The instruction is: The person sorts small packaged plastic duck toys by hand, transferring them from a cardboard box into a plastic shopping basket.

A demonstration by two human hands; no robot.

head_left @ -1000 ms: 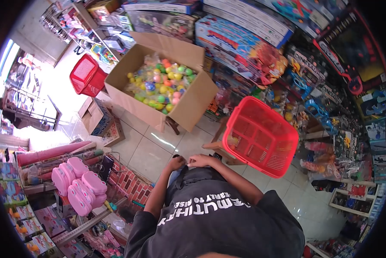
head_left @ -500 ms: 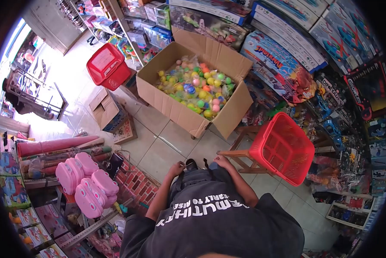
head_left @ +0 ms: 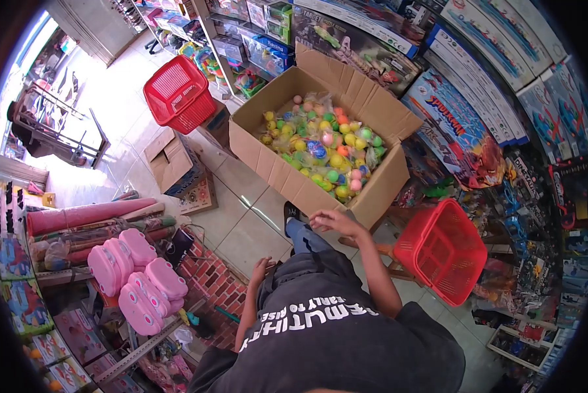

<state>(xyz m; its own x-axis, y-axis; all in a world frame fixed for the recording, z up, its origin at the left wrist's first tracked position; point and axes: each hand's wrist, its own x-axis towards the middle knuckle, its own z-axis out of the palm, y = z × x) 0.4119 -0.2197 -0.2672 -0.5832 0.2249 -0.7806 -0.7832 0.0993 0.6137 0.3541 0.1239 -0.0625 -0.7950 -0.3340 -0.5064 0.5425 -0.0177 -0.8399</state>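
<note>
A large cardboard box (head_left: 261, 144) stands ahead, its flaps up, filled with small bagged balls (head_left: 333, 154) in yellow, green, pink, orange and blue. My right hand (head_left: 333, 223) is raised just short of the box's near side, fingers loosely spread and holding nothing. Beside my left hip hangs my left hand (head_left: 261, 270), its fingers slightly bent and apart, with no object visible in it. To the right of my right hand, a red plastic basket (head_left: 441, 252) rests on a wooden stool (head_left: 372, 245).
Another red basket (head_left: 179, 95) stands left of the big box, with a smaller cardboard box (head_left: 173, 160) on the floor below it. Pink cases (head_left: 137, 278) and rolled sheets (head_left: 91, 219) crowd my left. Boxed toys (head_left: 454, 128) line the right-hand shelves.
My right hand has lifted forward and opened, and my left hand has dropped back slightly. One leg has stepped forward toward the box. The view has shifted, moving the box rightward.
</note>
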